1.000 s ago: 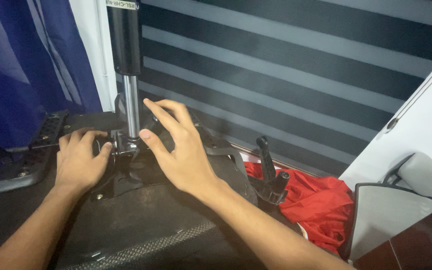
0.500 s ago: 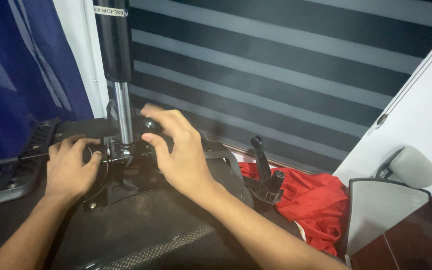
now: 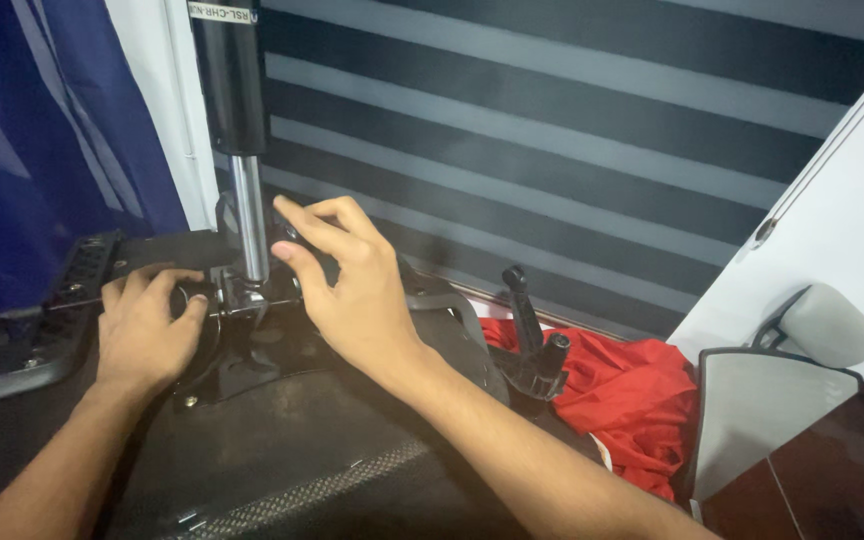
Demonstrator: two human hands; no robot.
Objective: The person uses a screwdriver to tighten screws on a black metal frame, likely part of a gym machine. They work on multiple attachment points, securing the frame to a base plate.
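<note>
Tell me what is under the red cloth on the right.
The red cloth lies bunched beside the upturned chair seat, with a black lever part in front of it. Whatever lies beneath the cloth is covered and cannot be seen.

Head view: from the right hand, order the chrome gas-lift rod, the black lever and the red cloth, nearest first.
Measured from the right hand:
1. Chrome gas-lift rod, just to its left, by the fingertips.
2. Black lever, to its right, standing behind the seat's edge.
3. Red cloth, farther right and lower, beyond the lever.
</note>
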